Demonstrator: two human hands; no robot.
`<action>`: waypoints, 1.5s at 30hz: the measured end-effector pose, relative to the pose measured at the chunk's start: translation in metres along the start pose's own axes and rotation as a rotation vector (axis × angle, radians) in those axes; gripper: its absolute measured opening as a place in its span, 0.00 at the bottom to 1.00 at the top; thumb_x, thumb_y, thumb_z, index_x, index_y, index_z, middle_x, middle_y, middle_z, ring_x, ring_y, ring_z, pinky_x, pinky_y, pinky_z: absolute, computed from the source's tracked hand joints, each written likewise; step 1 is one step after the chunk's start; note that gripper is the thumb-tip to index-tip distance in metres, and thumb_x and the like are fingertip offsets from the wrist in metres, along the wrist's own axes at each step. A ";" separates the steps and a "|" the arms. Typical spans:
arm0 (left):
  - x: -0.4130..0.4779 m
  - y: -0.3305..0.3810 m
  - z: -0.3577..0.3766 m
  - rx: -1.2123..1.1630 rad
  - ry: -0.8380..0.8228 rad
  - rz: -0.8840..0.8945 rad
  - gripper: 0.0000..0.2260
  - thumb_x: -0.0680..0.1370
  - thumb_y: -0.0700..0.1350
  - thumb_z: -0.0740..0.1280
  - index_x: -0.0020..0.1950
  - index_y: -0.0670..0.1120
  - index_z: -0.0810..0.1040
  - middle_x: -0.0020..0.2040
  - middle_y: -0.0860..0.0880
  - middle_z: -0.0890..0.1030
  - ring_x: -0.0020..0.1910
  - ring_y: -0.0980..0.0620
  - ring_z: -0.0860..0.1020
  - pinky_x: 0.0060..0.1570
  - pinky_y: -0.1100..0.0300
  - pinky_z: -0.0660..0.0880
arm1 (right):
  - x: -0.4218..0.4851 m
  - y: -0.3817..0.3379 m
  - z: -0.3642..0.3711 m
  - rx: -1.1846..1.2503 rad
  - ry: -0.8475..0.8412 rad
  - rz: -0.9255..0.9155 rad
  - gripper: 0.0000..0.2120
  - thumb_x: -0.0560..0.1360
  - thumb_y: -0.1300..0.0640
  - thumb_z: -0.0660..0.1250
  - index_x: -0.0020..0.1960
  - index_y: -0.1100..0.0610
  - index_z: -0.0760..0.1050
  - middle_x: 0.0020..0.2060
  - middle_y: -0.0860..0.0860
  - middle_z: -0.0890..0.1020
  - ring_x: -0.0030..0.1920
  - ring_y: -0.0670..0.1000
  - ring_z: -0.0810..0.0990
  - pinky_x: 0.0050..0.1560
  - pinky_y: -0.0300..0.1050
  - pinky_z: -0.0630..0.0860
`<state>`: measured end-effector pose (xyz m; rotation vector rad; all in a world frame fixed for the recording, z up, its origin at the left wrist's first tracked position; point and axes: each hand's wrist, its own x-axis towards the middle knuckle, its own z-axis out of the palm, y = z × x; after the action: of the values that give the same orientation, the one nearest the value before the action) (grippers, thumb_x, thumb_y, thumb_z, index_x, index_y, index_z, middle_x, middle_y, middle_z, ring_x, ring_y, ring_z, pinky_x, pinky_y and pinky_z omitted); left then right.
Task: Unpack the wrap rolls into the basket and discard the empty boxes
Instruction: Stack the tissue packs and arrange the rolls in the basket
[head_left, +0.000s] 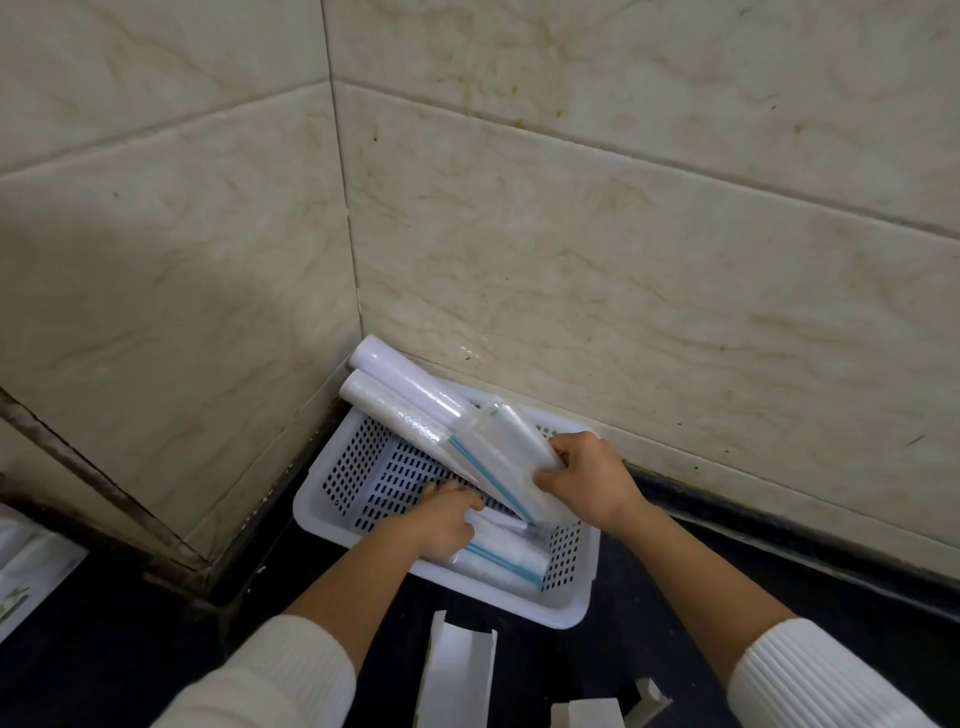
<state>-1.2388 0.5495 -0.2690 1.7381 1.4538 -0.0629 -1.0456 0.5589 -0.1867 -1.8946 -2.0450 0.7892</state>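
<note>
White basket (322, 519): right hand (587, 480) grips a bagged roll (511, 457); left hand (447, 519) (grasp obscured) perhaps touches lower roll (506, 553).

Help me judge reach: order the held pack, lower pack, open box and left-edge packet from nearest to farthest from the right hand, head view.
1. Held pack: pinched by the right hand, over the basket.
2. Lower pack: lying in the basket's near end.
3. Open box: on the counter, before the basket.
4. Packet: far left edge.
</note>
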 end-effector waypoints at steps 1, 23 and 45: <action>0.001 0.001 0.001 -0.012 0.000 -0.008 0.19 0.79 0.40 0.60 0.70 0.51 0.71 0.70 0.43 0.65 0.65 0.44 0.68 0.66 0.53 0.68 | 0.000 -0.001 0.000 0.003 0.002 -0.004 0.04 0.70 0.57 0.70 0.37 0.53 0.77 0.29 0.47 0.77 0.28 0.44 0.75 0.24 0.33 0.66; -0.091 -0.082 -0.018 -0.084 0.692 -0.173 0.28 0.83 0.44 0.53 0.79 0.42 0.44 0.79 0.42 0.54 0.77 0.44 0.54 0.77 0.50 0.53 | 0.014 -0.080 0.104 -0.176 -0.321 -0.174 0.13 0.71 0.52 0.72 0.35 0.55 0.70 0.34 0.51 0.74 0.37 0.53 0.74 0.31 0.43 0.65; -0.081 -0.081 -0.017 -0.126 0.625 -0.222 0.30 0.82 0.42 0.52 0.78 0.42 0.37 0.80 0.43 0.45 0.78 0.44 0.47 0.76 0.51 0.48 | 0.031 -0.075 0.128 -0.153 -0.458 -0.052 0.17 0.75 0.51 0.70 0.60 0.59 0.78 0.54 0.55 0.82 0.54 0.55 0.80 0.53 0.47 0.76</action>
<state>-1.3403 0.4934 -0.2606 1.5520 2.0441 0.4850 -1.1795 0.5603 -0.2572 -1.8578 -2.4718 1.1723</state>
